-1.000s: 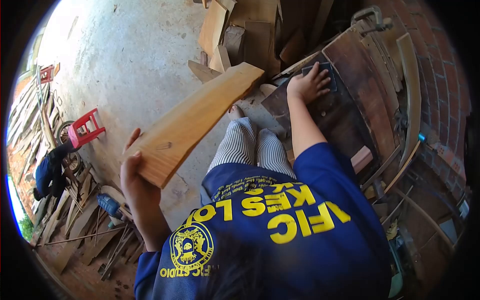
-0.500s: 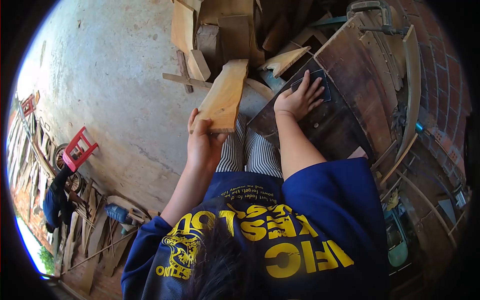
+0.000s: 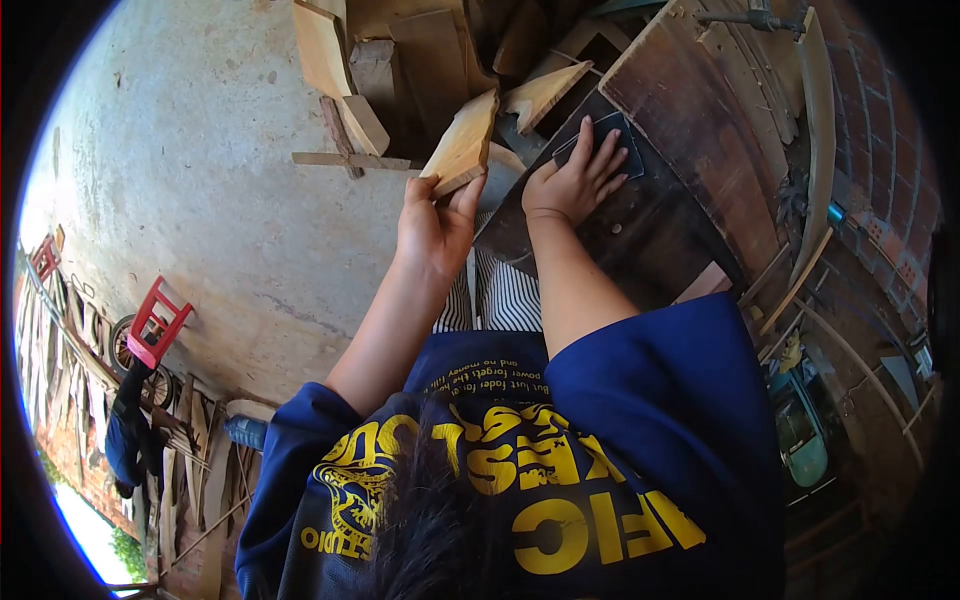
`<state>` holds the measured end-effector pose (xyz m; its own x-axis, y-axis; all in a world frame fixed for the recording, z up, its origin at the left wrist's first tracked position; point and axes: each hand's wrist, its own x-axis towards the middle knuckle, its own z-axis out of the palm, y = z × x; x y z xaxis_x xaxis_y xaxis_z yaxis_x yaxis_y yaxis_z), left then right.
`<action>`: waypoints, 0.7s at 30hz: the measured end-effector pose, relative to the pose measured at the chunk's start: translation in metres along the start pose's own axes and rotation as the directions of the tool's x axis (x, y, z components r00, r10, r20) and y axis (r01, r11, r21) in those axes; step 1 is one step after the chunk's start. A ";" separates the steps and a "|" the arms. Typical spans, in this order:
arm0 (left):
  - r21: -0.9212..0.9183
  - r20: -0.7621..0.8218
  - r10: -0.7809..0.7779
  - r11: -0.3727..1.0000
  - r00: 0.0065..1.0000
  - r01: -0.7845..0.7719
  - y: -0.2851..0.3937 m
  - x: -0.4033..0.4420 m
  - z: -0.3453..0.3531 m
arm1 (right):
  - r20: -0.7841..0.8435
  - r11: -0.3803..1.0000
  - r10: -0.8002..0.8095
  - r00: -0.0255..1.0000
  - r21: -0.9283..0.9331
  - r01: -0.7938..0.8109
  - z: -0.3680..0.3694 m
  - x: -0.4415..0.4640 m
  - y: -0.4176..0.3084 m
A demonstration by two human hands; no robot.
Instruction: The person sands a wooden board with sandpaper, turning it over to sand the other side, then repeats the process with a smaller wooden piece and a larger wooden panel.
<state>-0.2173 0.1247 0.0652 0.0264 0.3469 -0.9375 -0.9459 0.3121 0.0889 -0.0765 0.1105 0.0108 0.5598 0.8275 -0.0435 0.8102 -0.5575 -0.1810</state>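
Note:
My left hand [image 3: 437, 228] is closed on the near end of a pale wooden board [image 3: 463, 143], fingers and thumb on its two sides. The board is tilted up and away from me, above my striped trousers. My right hand [image 3: 577, 183] lies flat, fingers spread, over a dark square sheet [image 3: 632, 150] that looks like sandpaper. Under that sheet is a dark brown wooden panel [image 3: 650, 235] to my right. Part of the sheet is hidden beneath my palm and fingers.
Wood offcuts [image 3: 370, 70] are heaped ahead. A clamp [image 3: 755, 20] and larger boards [image 3: 700, 100] stand at the right, near a brick wall [image 3: 880, 130]. Far left are a red plastic stool [image 3: 160, 320], a person in dark blue [image 3: 125, 430] and stacked planks [image 3: 190, 470].
The left hand has raised and tilted the wooden board, so it looks shorter now. My view has shifted slightly; the right hand stays flat on the dark sheet.

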 end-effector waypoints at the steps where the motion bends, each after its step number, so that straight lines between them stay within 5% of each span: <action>1: -0.051 -0.004 -0.021 0.998 1.000 0.021 -0.003 0.005 0.004 | 0.001 1.000 0.000 1.000 0.007 0.000 0.000 0.000 0.000; 6: -0.267 -0.030 -0.112 0.959 0.993 0.100 -0.016 0.037 0.017 | -0.014 0.999 -0.004 1.000 0.033 0.005 0.001 0.000 0.001; 21: -0.325 -0.025 -0.161 0.935 0.987 0.145 -0.049 0.023 0.028 | 0.006 0.994 0.010 1.000 0.106 -0.011 0.005 0.002 0.004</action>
<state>-0.1617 0.1424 0.0487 0.1706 0.2696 -0.9477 -0.9853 0.0542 -0.1619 -0.0727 0.1098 0.0054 0.5669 0.8222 -0.0508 0.7811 -0.5561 -0.2840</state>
